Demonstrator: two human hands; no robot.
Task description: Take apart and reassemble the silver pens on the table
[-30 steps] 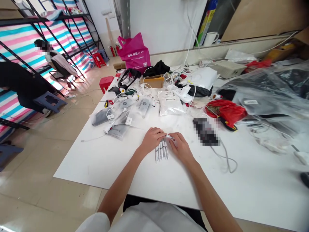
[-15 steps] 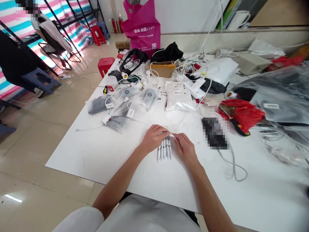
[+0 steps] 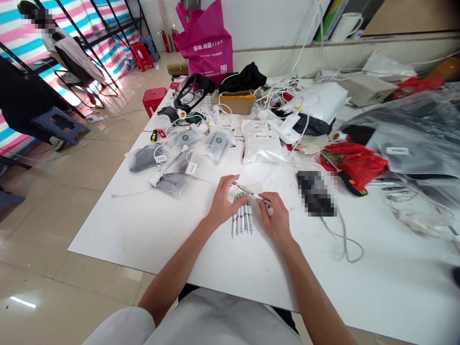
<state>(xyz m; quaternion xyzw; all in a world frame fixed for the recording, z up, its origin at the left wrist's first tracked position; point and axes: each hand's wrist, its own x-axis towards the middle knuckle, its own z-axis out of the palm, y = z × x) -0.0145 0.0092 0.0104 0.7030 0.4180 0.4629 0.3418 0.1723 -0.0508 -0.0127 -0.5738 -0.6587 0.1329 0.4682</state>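
Note:
A row of several white pens (image 3: 242,219) lies side by side on the white table (image 3: 161,230) in front of me. My left hand (image 3: 223,202) rests at the upper left of the row, fingers spread and lifted, touching the pen tops. My right hand (image 3: 273,216) sits just right of the row and pinches one single pen (image 3: 251,193), which is raised and lies slantwise across the tops of the others.
Plastic pouches with cables (image 3: 179,160), a white packet (image 3: 261,146), a cardboard box (image 3: 236,102), a red bag (image 3: 354,162), a dark blurred device (image 3: 315,192) with a grey cable (image 3: 343,237) and a pink bag (image 3: 206,40) crowd the far table. A person sits far left.
My right hand has lifted one pen out of the row and angled it across the others. My left fingers have opened and risen off the pens. The view shifted slightly.

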